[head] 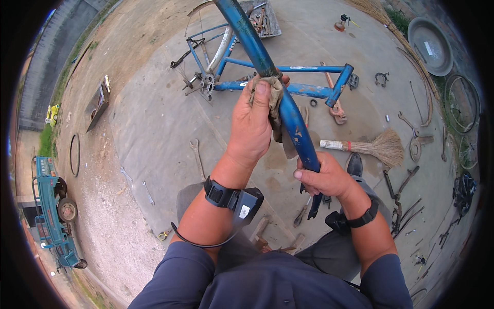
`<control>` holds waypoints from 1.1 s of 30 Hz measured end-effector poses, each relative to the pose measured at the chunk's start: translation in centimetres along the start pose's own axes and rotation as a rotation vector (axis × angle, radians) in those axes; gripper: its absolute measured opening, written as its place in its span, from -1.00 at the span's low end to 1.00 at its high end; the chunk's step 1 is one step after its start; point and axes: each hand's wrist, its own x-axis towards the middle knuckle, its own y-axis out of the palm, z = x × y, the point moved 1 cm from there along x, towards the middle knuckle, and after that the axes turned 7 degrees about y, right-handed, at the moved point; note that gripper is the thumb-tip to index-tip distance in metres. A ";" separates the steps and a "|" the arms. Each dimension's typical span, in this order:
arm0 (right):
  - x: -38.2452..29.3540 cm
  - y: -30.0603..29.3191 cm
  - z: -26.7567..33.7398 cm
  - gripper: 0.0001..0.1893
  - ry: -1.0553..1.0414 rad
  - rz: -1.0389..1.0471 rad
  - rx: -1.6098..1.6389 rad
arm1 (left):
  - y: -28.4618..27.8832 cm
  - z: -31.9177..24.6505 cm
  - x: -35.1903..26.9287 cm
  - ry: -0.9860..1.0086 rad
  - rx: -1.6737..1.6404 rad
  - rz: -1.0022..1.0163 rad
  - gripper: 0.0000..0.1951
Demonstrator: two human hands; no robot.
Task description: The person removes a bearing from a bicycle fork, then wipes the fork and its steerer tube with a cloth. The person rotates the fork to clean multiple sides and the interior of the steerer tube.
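A long blue metal tube piece, which looks like a bicycle fork (297, 127), runs slantwise before me, with scuffed paint and slotted ends at the bottom. My left hand (252, 119) presses a dirty grey-brown rag (274, 92) around its middle, just below a joint, thumb on top. Lower down, my right hand (322, 175) is wrapped around the tube near the slotted ends. Its upper end leaves the picture at the top. Beyond it on the ground lies a blue bicycle frame (308, 89) with crank and chain, partly hidden by the tube and my left hand.
A straw hand broom (370, 146) and a pipe wrench (337, 112) lie to the right. Left of my hands are spanners (197, 154). A metal tool tray (272, 23) stands at the back, a basin (430, 46) far right. A blue three-wheeled cart (54, 216) is parked far left.
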 end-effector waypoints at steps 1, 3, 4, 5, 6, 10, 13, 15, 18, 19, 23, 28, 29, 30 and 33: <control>0.0 -0.1 0.1 -0.76 -0.014 -0.016 -0.007 | 0.0 0.1 0.0 0.012 0.030 -0.021 -0.52; 0.0 -0.1 0.3 -0.74 -0.044 -0.046 -0.021 | -0.2 0.2 -0.2 0.057 0.082 -0.049 -0.53; 0.1 -0.1 0.6 -0.71 -0.130 -0.112 -0.094 | -0.3 0.3 -0.2 0.065 0.092 -0.079 -0.55; 0.2 0.0 0.8 -0.68 -0.216 -0.178 -0.169 | -0.4 0.4 -0.2 0.088 0.094 -0.100 -0.57; 0.3 0.1 1.0 -0.64 -0.301 -0.244 -0.243 | -0.4 0.5 -0.2 0.110 0.095 -0.121 -0.58; 0.5 0.9 0.9 -0.40 -0.263 -0.679 -0.410 | -0.2 1.2 -0.7 0.051 0.177 -0.189 -0.61; 0.4 0.5 1.1 -0.41 -0.332 -0.778 -0.416 | 0.1 1.6 -0.7 0.059 0.179 -0.172 -0.65; 0.4 -0.1 1.2 -0.41 -0.308 -0.755 -0.401 | -0.3 1.4 -0.3 0.046 0.238 -0.170 -0.70; 0.2 -0.8 1.0 -0.40 -0.296 -0.705 -0.353 | -0.6 1.1 0.2 -0.039 0.197 -0.173 -0.70; 0.2 -1.0 0.9 -0.40 -0.277 -0.682 -0.331 | -0.7 0.8 0.4 -0.070 0.086 -0.172 -0.68; 0.6 -1.6 0.2 -0.41 -0.273 -0.621 -0.270 | -1.1 -0.7 0.7 -0.245 -0.161 -0.160 -0.57; 0.9 -2.0 -0.2 -0.45 -0.254 -0.577 -0.170 | -0.4 -1.5 -0.3 -0.297 -0.047 0.110 -0.50; 0.9 -2.0 -0.2 -0.46 -0.260 -0.569 -0.182 | -0.5 -1.6 -0.4 -0.297 0.025 0.187 -0.48; 0.8 -2.0 -0.2 -0.47 -0.263 -0.566 -0.190 | -0.6 -1.6 -0.5 -0.303 0.026 0.184 -0.49; 0.7 -1.9 0.0 -0.49 -0.272 -0.546 -0.192 | -0.6 -1.3 -0.9 -0.261 0.035 0.166 -0.52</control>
